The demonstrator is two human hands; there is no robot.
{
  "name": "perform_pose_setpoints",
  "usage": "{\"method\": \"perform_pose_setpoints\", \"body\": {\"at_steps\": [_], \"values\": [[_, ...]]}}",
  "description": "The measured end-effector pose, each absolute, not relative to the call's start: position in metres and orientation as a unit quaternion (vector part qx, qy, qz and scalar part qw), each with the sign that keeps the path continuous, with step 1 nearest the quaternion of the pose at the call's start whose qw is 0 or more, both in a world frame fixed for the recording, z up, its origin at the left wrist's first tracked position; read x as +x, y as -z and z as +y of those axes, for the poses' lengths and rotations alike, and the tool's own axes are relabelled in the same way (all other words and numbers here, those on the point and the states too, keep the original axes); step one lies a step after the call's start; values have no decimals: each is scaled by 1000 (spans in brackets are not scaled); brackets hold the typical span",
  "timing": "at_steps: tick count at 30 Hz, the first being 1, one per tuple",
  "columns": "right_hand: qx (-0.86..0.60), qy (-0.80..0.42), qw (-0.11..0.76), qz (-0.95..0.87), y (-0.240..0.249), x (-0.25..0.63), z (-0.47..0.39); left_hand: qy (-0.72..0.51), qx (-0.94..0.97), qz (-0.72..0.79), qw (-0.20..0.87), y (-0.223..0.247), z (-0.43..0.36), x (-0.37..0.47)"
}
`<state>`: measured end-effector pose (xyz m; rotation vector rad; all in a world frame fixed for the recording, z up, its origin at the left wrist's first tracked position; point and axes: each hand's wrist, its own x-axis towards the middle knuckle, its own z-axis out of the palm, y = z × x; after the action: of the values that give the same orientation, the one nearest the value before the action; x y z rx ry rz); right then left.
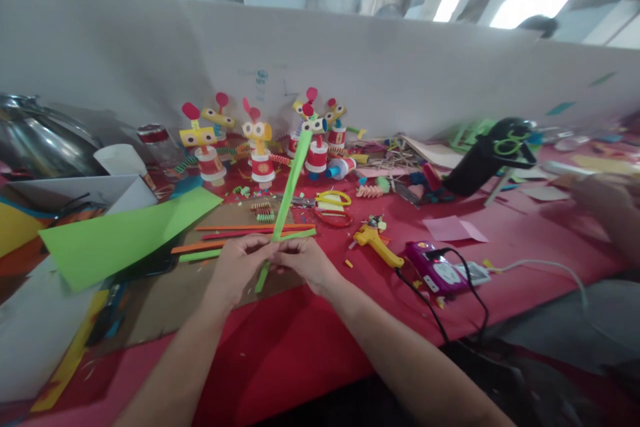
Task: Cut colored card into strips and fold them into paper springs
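Over the cardboard mat (160,310), a long green paper strip (291,190) stands upright between my two hands. My left hand (245,260) pinches it near its lower part. From the other side my right hand (303,260) pinches it too, the fingertips of both hands meeting. A second green strip runs off to the right from the pinch, crossing the first. Beyond my hands lie orange and red paper strips (250,233), a small folded paper spring (265,213) and scissors with yellow and red handles (334,207).
Several paper-cup figures (261,163) stand along the back wall. To the right are a yellow glue gun (377,243), a purple power strip (435,270) with cables, and a black holder (475,163). Green paper (130,233) lies left. Another person's hand (603,197) is at far right.
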<state>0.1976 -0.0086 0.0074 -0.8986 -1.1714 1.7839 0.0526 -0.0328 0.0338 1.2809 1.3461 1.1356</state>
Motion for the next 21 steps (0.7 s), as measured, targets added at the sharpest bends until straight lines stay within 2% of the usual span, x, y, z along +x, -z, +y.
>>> {"method": "perform_pose_setpoints", "body": {"at_steps": [5, 13, 21], "values": [[-348, -650, 455, -500, -16, 205, -7, -421, 598, 572, 372, -33, -30, 46], [-340, -653, 485, -472, -13, 207, -3, -334, 717, 545, 277, -31, -29, 45], [-369, -639, 503, -450, -15, 206, -4, -351, 704, 546, 287, -29, -30, 45]]}}
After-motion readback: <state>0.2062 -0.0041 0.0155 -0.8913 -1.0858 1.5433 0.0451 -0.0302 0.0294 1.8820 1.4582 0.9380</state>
